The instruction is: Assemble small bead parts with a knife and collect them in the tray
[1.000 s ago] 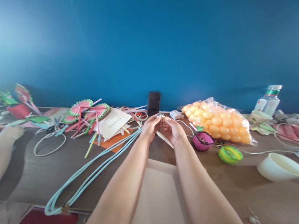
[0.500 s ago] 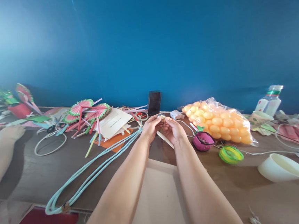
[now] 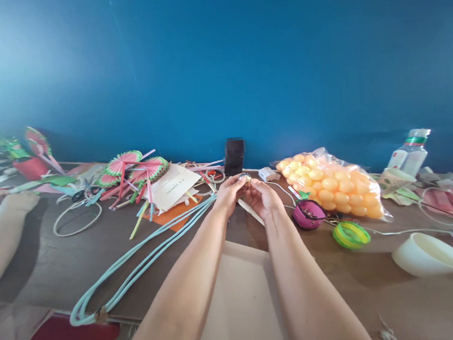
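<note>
Brown table [image 3: 139, 262] beneath. Bag [image 3: 335, 187] of orange balls beyond right hand [image 3: 266, 198], to its right. Left hand [image 3: 227, 195] meets right hand; fingers of both closed around piece. Purple bowl [image 3: 309, 215] near right hand. Shiny piece [image 3: 245, 176] at fingertips, between hands, top exposed, underside hidden by fingers.

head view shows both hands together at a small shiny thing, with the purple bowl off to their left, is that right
One thing is wrong, the side: the head view shows the purple bowl off to the right of the hands. The left hand and right hand are indeed together at a small shiny thing.
</note>
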The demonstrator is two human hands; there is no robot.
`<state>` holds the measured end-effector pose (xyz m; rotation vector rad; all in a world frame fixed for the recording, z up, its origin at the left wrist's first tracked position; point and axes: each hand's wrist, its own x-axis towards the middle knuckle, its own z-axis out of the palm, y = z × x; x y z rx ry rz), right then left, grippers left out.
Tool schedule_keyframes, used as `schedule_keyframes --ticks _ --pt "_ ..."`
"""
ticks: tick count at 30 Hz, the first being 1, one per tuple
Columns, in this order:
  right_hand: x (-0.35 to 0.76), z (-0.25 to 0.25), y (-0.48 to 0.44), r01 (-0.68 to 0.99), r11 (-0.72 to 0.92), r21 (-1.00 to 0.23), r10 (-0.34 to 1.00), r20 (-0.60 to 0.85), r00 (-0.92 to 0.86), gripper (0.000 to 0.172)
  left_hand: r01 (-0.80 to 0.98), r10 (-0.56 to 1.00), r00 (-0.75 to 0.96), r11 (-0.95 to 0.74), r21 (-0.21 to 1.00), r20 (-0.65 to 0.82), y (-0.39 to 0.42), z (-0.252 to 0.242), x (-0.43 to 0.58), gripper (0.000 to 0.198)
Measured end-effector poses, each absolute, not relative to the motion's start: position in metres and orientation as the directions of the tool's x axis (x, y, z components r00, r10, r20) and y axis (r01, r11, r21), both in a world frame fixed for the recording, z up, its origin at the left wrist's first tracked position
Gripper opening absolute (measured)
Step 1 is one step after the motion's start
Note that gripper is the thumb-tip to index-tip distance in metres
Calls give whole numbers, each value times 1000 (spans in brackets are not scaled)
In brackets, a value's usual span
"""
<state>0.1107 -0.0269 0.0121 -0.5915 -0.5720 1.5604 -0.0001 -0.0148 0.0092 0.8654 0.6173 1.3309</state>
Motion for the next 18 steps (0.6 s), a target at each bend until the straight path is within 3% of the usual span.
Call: schedule_keyframes --ticks 18 --pt "108 15 -29 -718 -48 -694 998 -57 -12 22 -521 979 148 -42 852 138 -15 5 3 31"
